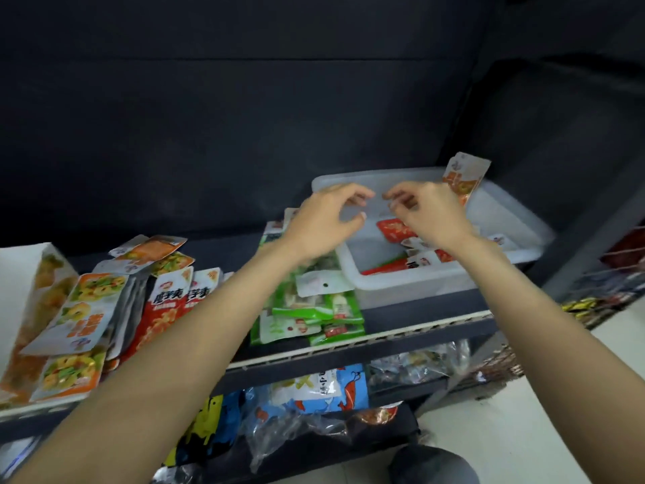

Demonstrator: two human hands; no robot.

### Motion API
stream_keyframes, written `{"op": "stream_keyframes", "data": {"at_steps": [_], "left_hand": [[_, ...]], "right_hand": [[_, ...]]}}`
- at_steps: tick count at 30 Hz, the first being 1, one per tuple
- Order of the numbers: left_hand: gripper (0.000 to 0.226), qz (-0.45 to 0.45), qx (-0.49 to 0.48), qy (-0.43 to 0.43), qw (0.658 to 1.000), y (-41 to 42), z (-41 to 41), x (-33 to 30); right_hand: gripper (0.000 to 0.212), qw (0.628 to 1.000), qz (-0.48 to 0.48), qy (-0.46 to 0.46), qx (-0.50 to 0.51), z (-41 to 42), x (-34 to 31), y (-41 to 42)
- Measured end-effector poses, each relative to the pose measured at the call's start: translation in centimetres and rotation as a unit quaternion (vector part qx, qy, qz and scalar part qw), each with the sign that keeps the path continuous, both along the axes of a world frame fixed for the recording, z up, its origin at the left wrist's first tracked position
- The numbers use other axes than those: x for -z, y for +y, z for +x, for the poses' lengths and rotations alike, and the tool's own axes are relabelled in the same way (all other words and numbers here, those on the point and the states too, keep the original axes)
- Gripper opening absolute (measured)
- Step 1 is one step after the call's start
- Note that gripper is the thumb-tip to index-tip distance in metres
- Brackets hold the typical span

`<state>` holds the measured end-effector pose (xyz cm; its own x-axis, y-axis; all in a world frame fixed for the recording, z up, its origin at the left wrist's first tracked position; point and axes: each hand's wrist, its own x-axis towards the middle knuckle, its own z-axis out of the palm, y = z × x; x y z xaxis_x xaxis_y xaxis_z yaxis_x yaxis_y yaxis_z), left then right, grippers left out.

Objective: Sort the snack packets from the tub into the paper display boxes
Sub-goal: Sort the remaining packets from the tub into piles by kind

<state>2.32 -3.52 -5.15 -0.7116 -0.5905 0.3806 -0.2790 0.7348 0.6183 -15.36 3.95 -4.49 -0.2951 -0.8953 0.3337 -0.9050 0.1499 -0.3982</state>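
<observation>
- Dark wall behind a dark metal shelf (401, 338); pale floor at lower right.
- Translucent white tub (436, 274) sits on the shelf, directly under both hands. A few red and white snack packets (396, 228) lie on its floor, just below the right grip.
- Left hand (324, 218) hovers over the tub's left rim, fingers curled, thumb and forefinger apart; nothing visibly held, grip open.
- Right hand (429, 207) hovers over the tub's middle, fingertips pinched toward the left hand's. An orange-and-white packet (464, 176) stands up just behind its far side; whether the grip holds it cannot be told.
- Green packets (314, 309) heaped on the shelf below the left wrist, just beside the tub's near-left corner.
- Red packets (164, 309) stand further left of the left forearm; beside them, orange-and-yellow packets (83, 309) lean against a paper display box (21, 270) at the far left edge.
- Lower shelf under both forearms holds blue bags (331, 389) and clear plastic bags (412, 368).
</observation>
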Motion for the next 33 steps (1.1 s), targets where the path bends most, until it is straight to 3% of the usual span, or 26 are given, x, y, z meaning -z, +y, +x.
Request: {"op": "stream_keyframes", "data": {"at_steps": [4,6,8,10,12,16,19,23,26,28,30,33], "left_hand": [[0.043,0.045,0.025,-0.114,0.992,-2.1,-6.1,1.2],[0.054,0.088,0.039,-0.175,0.98,-2.6,-8.3,2.2],[0.07,0.157,0.066,-0.221,0.96,-2.6,-9.9,3.3],[0.081,0.149,0.086,-0.285,0.943,-2.6,-11.0,4.6],[0.082,0.077,0.097,-0.369,0.921,-2.5,-11.4,5.7],[0.073,-0.003,0.071,-0.427,0.901,-2.4,-11.9,6.2],[0.066,-0.034,0.009,-0.356,0.934,-2.8,-11.9,5.8],[0.052,-0.041,-0.058,-0.246,0.967,-2.8,-11.5,5.1],[0.049,0.067,-0.09,-0.076,0.991,-2.8,-10.4,3.8],[0.048,0.218,-0.083,0.079,0.969,-2.1,-8.7,2.3],[0.046,0.329,-0.074,0.185,0.923,-0.9,-5.9,1.0],[0.041,0.394,-0.061,0.229,0.888,1.0,-0.5,0.1]], "right_hand": [[0.038,0.981,0.185,0.047,0.014,-4.8,1.3,-0.7],[0.058,0.949,0.306,0.078,0.011,-6.1,2.2,-1.2],[0.077,0.909,0.415,0.045,-0.019,-7.0,3.1,-1.6],[0.08,0.869,0.489,0.043,-0.062,-7.7,3.8,-1.9],[0.07,0.862,0.496,0.069,-0.082,-7.9,3.9,-2.0],[0.051,0.922,0.378,0.066,-0.054,-9.0,4.6,-2.5],[0.053,0.958,0.283,0.045,-0.005,-9.1,4.7,-2.5],[0.059,0.99,0.097,-0.08,0.065,-8.7,3.9,-2.0],[0.053,0.972,-0.01,-0.221,0.084,-7.1,2.5,-0.9],[0.051,0.955,-0.05,-0.284,0.063,-4.8,1.7,0.0],[0.053,0.944,-0.061,-0.323,0.018,-1.5,1.0,0.8],[0.052,0.928,-0.078,-0.359,-0.057,4.2,0.4,1.0]]}}
